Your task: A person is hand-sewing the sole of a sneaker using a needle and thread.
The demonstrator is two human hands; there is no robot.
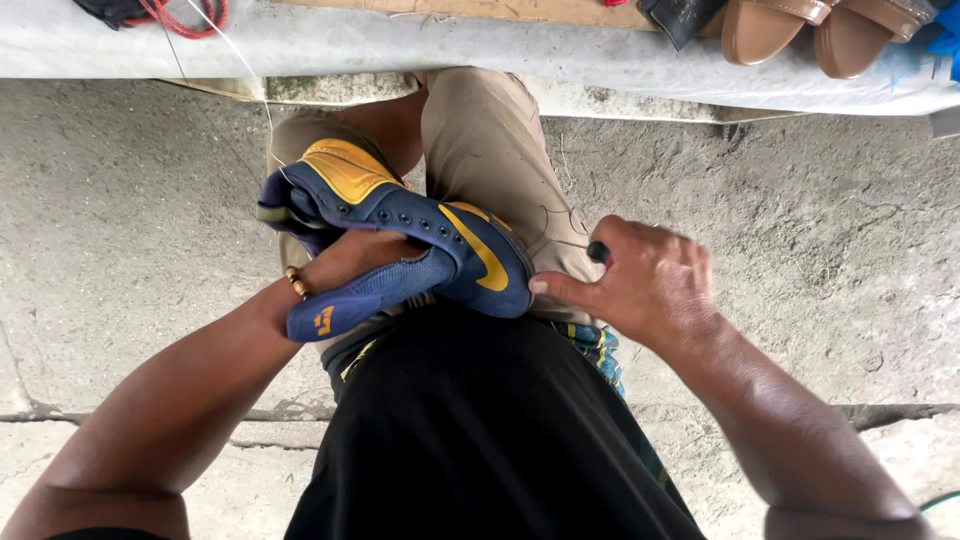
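Gripped inside by left hand (345, 262), one blue shoe (420, 235); right hand (645, 285) touching.

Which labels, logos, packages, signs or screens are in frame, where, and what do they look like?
Tongue patch: on the blue shoe's tongue tip, by the left wrist; small yellow mark on blue.
Side emblem: on the shoe near the toe; curved yellow stripe.
No packages, signs or screens.

A single head-worn camera looks almost straight down the person's own front, close in over the lap (480, 200). Both forearms enter from the bottom corners, the concrete floor (130, 200) fills the sides, and a ledge (400, 45) crosses the top edge, furthest from the lens.
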